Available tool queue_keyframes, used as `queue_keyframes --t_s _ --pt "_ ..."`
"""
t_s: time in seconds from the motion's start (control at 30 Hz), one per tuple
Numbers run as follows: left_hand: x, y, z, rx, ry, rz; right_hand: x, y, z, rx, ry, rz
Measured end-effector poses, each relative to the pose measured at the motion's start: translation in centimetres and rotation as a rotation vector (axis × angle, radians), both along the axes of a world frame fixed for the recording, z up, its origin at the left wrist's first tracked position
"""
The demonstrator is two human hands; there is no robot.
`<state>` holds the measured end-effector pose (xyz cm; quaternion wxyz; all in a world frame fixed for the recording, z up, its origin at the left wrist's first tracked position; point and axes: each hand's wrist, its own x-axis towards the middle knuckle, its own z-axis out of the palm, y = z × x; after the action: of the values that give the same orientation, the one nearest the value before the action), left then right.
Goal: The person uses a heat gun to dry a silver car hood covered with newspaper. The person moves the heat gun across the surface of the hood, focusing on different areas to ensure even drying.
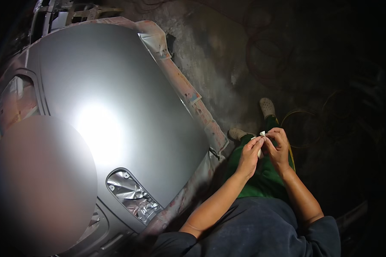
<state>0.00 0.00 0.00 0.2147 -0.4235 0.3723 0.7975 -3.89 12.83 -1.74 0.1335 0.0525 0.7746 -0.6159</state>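
A small white piece (263,134), perhaps folded paper or tape, sits between my fingertips in front of my legs. My left hand (249,155) pinches it from the left, thumb and fingers together. From the other side my right hand (279,150) grips it with bent fingers. Its exact kind is too small to make out, and part of it is hidden by the fingers. To the left lies a large smooth grey vehicle body panel (133,85), apart from both hands, with a bright glare on it.
Printed masking paper (182,81) lines the panel's right edge. Silvery foil (133,192) shows in the panel's lower cutout. A blurred round patch (43,184) hides the lower left. My light clogs (267,107) stand on the dark floor (227,51), near a yellow hose (292,112).
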Motion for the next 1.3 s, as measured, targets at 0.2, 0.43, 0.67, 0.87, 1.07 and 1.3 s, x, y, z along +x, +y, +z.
queue_keyframes --t_s 0.2,0.43,0.67,0.87,1.07,1.3 --pt "-3.6 0.0 7.3 -0.063 0.073 -0.038 -2.7 2.5 7.2 -0.004 0.143 0.185" --pt "-6.4 -2.3 12.1 -0.359 0.274 -0.273 -6.7 1.2 12.7 -0.115 0.195 0.205" --pt "-9.1 -6.3 12.4 -0.368 0.412 -0.424 -10.2 -0.5 13.1 -0.185 -0.038 0.310" --pt "-13.5 -9.5 13.1 -0.075 0.260 -0.525 -12.5 -3.2 17.4 -0.054 0.137 0.324" --pt "-17.4 -11.6 11.6 -0.183 0.421 -0.786 -13.6 -0.8 18.2 0.103 0.120 -0.004" --pt "-22.2 -8.8 10.8 -0.189 0.455 -1.212 -6.5 12.5 16.6 0.377 -0.372 -0.417"
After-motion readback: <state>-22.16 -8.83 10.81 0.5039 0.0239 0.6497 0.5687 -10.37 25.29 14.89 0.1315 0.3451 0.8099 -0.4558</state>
